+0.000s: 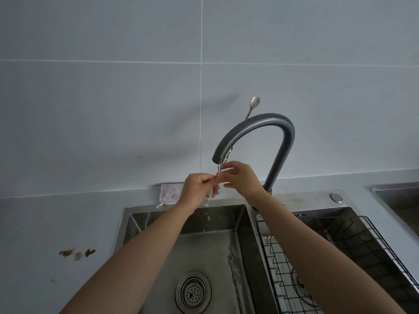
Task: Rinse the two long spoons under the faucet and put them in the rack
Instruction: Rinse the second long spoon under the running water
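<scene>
Steel glints in two places: one long spoon (253, 107) shows its bowl above the arch of the faucet (258, 125), its handle slanting down and to the left behind the pipe, so its long axis runs steeply from lower left up to the bowl at top. I cannot tell what carries its lower end. Under the spout I see a second metal piece (209, 197), most likely the other spoon, poking down out of my left hand (196, 189), pointing toward the basin; most of it is hidden in the grip.

My left fingers (207, 179) are curled tight around that piece, thumb and forefinger pinched at the top. My right hand (240, 180) sits just beside it, touching at the fingertips, its fingers (226, 165) loosely spread and half curled directly in the water stream below the spout; whether they pinch the metal themselves I cannot tell.

Water drops fall into the left basin of the sink (133, 220), where a fork (233, 275) lies lengthwise beside the drain strainer (193, 291). The black wire rack (383, 243) fills the right basin. A pale cloth (170, 193) hangs at the wall behind the sink, and brown scraps (77, 253) lie on the tabletop to the left.
</scene>
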Demonstrator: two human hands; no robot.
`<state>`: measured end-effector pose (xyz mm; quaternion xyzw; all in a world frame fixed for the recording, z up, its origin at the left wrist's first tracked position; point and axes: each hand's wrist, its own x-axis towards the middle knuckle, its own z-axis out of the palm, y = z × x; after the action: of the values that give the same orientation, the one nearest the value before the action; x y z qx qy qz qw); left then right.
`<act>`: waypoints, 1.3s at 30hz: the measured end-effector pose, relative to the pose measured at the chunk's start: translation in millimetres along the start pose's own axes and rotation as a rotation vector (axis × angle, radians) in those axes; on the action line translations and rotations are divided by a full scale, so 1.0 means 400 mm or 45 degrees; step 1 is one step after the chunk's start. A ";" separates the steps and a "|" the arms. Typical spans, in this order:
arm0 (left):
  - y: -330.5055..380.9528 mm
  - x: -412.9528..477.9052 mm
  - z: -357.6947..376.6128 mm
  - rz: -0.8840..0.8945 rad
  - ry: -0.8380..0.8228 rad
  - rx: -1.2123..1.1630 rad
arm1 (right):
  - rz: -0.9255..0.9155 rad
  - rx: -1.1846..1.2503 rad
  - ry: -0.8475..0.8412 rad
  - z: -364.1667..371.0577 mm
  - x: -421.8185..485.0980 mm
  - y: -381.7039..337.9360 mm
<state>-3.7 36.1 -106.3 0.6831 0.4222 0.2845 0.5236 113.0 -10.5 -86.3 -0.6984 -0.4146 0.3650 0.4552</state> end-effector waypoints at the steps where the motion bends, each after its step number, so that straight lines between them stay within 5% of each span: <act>1: -0.002 0.000 -0.002 -0.001 -0.010 0.006 | -0.020 0.059 0.008 0.005 0.001 0.002; 20: -0.055 -0.031 -0.037 -0.005 -0.128 0.167 | -0.039 0.149 0.085 0.059 -0.006 0.010; 39: -0.126 -0.107 -0.077 -0.172 -0.266 0.120 | 0.098 0.560 0.083 0.071 -0.045 -0.004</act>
<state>-63.8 18.1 -143.4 0.7029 0.4232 0.1557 0.5501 80.3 -17.2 -91.5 -0.6091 -0.2829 0.4410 0.5954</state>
